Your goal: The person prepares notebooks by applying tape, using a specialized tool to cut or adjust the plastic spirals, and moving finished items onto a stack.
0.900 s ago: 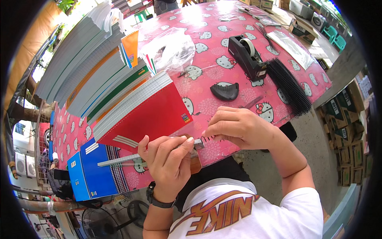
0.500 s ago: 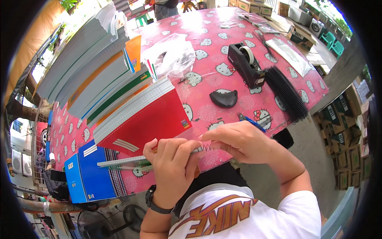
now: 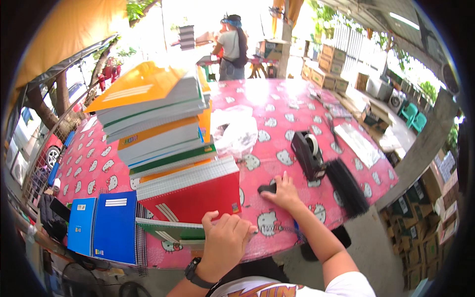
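My left hand (image 3: pixel 225 238) is closed around the end of a green notebook (image 3: pixel 173 230) standing on its edge at the table's front. A thin wire coil (image 3: pixel 278 228) sticks out to the right of that hand. My right hand (image 3: pixel 285 193) reaches over a small black half-moon comb (image 3: pixel 267 188), fingers spread and touching it; the fingers partly cover the comb. Just behind the green notebook stands a red notebook (image 3: pixel 203 198), leaning against a tall stack of notebooks (image 3: pixel 161 141). A blue-handled tool (image 3: pixel 298 231) is mostly hidden by my right forearm.
Blue spiral notebooks (image 3: pixel 115 225) lie at the front left. A black tape dispenser (image 3: pixel 308 156) and a bundle of black plastic coils (image 3: pixel 346 187) lie on the right. Clear plastic (image 3: pixel 235 131) is behind the stack. Beyond the table, a person (image 3: pixel 232 49) stands; cartons (image 3: pixel 420 227) are piled at right.
My right hand has left the coil end beside my left hand and moved forward onto the black comb. My left hand stays on the green notebook. The view has tilted up.
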### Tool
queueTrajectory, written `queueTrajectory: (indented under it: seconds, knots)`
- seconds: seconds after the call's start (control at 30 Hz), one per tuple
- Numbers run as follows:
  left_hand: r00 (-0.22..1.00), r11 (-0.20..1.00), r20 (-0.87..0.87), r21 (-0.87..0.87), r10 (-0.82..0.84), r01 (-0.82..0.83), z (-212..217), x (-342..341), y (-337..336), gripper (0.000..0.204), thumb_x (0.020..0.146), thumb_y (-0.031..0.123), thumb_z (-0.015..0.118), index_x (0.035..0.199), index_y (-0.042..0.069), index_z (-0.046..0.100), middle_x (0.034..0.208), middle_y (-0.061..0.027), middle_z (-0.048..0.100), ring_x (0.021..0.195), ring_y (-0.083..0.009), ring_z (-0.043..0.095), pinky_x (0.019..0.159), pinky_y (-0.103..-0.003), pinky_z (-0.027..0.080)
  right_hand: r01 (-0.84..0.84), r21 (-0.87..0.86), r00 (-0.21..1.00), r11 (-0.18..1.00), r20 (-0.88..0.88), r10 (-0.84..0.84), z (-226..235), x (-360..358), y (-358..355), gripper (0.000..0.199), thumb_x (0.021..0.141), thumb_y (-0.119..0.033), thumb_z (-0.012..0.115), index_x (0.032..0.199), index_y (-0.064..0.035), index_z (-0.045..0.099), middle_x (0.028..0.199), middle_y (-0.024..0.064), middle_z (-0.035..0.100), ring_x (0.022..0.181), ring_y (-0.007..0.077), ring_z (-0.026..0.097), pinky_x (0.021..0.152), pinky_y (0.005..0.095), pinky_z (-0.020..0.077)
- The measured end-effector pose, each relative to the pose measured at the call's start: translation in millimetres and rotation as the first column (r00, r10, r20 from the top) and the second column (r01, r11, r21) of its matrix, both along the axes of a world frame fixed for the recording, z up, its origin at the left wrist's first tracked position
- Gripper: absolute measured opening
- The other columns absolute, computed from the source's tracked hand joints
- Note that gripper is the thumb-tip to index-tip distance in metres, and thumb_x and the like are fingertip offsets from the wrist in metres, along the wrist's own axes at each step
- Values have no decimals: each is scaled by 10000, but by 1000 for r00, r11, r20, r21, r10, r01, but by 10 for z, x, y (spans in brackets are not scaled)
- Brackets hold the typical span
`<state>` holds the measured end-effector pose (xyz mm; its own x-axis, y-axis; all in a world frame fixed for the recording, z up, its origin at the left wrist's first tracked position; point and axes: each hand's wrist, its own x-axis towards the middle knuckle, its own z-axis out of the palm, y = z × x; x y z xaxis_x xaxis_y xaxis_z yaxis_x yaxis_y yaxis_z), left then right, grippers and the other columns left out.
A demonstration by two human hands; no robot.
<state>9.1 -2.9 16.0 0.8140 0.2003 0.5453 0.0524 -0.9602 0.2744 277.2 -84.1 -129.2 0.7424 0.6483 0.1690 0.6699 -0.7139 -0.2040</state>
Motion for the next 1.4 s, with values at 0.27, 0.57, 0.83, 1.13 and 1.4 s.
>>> queueTrajectory:
  seconds: [0.27,0.57,0.83,1.13,1.4]
  knots:
    - [990,1000,142,-11,-9,11,-53,-27,4,156,794,274,664,885,153,624,743,18,553,727,-167,549,861,-400,329,200,751,631,629,-590,504,772,-177,-715,644,660,-387,761,1142,-11,558,1266,254,512,1191,337,474,965,451,390]
    - [999,1000,38,15,-26,26,-4,-13,118,197,761,250,680,916,148,615,762,1,570,706,-185,560,691,-322,405,-351,645,210,679,-653,728,611,-1152,-1052,627,702,-341,742,1207,-12,571,1341,199,460,1336,308,332,1055,409,280]
    - [996,996,38,-48,-76,77,10,-200,-46,179,785,271,663,874,123,614,753,-7,573,713,-192,565,709,-361,411,214,897,361,386,-440,822,202,-1006,-576,673,749,-419,695,1246,0,518,1385,209,415,1256,285,437,1022,376,349]
    - [951,969,189,-62,245,-238,-413,-699,6,394,658,457,774,831,149,600,853,-10,574,914,-242,530,1011,-506,235,-129,987,-209,91,-117,971,1138,-1018,-621,770,661,-667,640,982,32,674,1255,375,452,1152,401,516,902,441,448]
    - [905,957,316,-48,286,-286,-439,-615,29,399,609,488,788,728,192,548,742,56,547,843,-174,545,1034,-571,75,28,987,-85,159,-156,984,1235,-1360,-422,645,637,-589,667,873,11,693,1172,260,575,977,316,593,865,406,431]
